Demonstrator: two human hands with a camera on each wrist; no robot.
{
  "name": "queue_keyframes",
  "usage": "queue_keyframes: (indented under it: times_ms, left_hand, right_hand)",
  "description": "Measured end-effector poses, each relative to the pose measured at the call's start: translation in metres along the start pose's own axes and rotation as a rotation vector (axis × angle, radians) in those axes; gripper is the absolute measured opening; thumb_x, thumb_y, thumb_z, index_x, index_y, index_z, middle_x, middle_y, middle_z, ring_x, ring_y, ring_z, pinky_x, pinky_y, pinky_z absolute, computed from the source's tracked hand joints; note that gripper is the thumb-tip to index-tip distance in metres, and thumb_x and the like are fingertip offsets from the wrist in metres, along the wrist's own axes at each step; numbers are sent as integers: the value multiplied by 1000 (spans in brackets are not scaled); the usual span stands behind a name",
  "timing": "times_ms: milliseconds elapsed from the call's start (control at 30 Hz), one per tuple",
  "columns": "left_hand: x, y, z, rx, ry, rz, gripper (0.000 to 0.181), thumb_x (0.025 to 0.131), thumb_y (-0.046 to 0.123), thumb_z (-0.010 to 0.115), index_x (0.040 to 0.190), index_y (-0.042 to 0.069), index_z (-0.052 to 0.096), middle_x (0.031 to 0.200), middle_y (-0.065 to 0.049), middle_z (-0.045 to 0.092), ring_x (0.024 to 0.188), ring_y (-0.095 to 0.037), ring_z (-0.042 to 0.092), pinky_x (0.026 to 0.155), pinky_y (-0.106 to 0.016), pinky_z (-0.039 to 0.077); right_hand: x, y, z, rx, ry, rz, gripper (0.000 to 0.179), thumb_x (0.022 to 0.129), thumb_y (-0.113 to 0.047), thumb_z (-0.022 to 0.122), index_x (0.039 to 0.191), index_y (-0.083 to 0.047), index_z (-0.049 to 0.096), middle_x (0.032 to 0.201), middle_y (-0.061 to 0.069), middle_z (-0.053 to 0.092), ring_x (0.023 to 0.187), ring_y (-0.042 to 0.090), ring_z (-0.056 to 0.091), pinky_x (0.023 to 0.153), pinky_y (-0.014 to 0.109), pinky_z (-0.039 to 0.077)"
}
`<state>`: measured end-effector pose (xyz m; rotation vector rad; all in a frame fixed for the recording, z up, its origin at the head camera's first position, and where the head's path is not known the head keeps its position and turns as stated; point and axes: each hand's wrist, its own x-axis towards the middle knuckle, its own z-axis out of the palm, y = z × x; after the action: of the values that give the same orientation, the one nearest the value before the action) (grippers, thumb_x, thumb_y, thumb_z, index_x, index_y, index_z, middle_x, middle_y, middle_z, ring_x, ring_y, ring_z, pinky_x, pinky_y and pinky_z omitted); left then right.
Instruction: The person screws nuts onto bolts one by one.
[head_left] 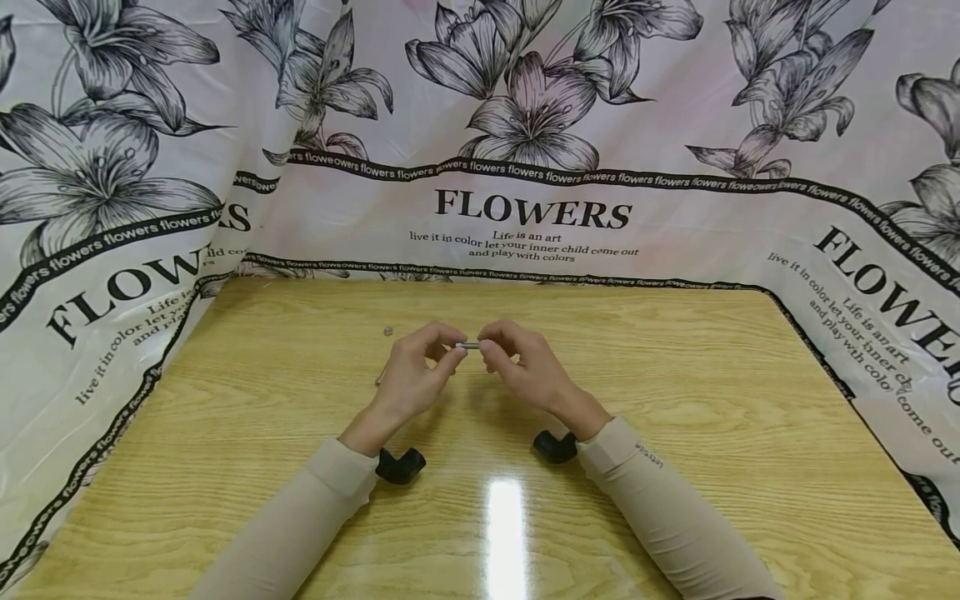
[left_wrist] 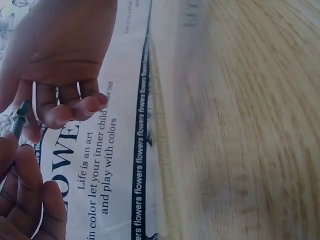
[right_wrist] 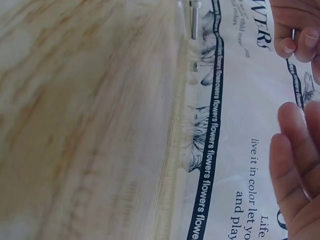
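Left hand (head_left: 411, 372) and right hand (head_left: 534, 368) pinch a bolt (head_left: 471, 345), its nut (left_wrist: 21, 113) apparently started; left of them, a second bolt (right_wrist: 195, 23) and loose nut (head_left: 387, 331) lie unjoined on the bench (head_left: 712, 383).

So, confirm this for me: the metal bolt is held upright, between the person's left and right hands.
Not upright: the head view shows the metal bolt lying sideways, between the left hand and right hand.
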<state>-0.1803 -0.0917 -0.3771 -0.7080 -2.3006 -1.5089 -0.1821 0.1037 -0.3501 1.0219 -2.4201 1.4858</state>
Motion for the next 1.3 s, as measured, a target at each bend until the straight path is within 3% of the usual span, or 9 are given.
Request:
queue_keyframes:
  times_ms: [167, 333, 500, 633, 833, 1000, 1067, 1167, 1300]
  left_hand:
    - [0, -1, -1, -9, 2, 4, 10, 91, 6, 65, 101, 8, 66, 87, -2, 66, 59, -15, 59, 48, -36, 44]
    - [-1, -1, -1, -3, 3, 2, 9, 91, 7, 65, 100, 9, 66, 87, -2, 66, 59, -15, 59, 48, -36, 45]
    - [-1, 0, -1, 4, 9, 3, 9, 92, 8, 65, 100, 9, 66, 89, -2, 67, 60, -15, 59, 49, -37, 46]
    - [0, 0, -1, 1, 9, 0, 10, 91, 8, 65, 101, 9, 66, 88, -2, 66, 60, -14, 59, 49, -33, 45]
    - [0, 2, -2, -2, 5, -7, 9, 91, 7, 65, 100, 9, 66, 86, -1, 66, 59, -15, 58, 49, -34, 45]
    - [0, 2, -2, -4, 2, -15, 10, 91, 6, 65, 101, 8, 66, 86, -1, 65, 61, -14, 59, 51, -35, 46]
    - [0, 1, -2, 0, 5, -13, 10, 91, 7, 65, 100, 8, 66, 84, -3, 65, 61, -12, 58, 52, -34, 46]
    - [1, 2, -2, 0, 5, -9, 9, 91, 7, 65, 100, 8, 66, 82, -7, 65, 60, -11, 57, 51, -34, 45]
    - [0, 2, -2, -6, 2, -9, 9, 92, 7, 65, 100, 9, 66, 80, -8, 65, 59, -11, 56, 50, -33, 43]
  right_hand:
    - [1, 0, 0, 9, 9, -42, 31, 88, 3, 63, 116, 5, 50, 92, 17, 64, 80, 26, 63, 73, 38, 52]
    - [2, 20, 5, 25, -5, -96, 21, 90, 6, 59, 110, 2, 52, 90, 14, 65, 73, 27, 64, 68, 40, 53]
    - [2, 39, 9, 21, -19, -62, 8, 99, -9, 53, 103, -9, 59, 82, 3, 61, 69, 28, 60, 61, 39, 48]
    - [1, 41, 7, 12, -27, -32, 14, 102, -19, 48, 97, -16, 61, 78, 0, 60, 70, 30, 58, 59, 38, 45]
    - [1, 40, 8, 9, -11, -3, 12, 100, -15, 52, 109, -11, 60, 88, 7, 63, 72, 26, 62, 64, 40, 49]
    - [1, 32, 8, 9, -1, -3, 30, 90, -3, 64, 118, -1, 52, 98, 15, 65, 81, 25, 64, 69, 42, 51]
    - [1, 21, 6, 21, -4, -24, 28, 89, 2, 63, 114, 2, 51, 98, 19, 65, 81, 26, 65, 71, 41, 52]
    - [2, 22, 7, 33, -6, -68, 20, 92, 1, 60, 110, 0, 52, 93, 15, 65, 76, 25, 65, 70, 39, 53]
    - [1, 43, 10, 19, -2, -83, 7, 98, -11, 55, 104, -10, 58, 86, 3, 63, 69, 24, 62, 63, 38, 50]
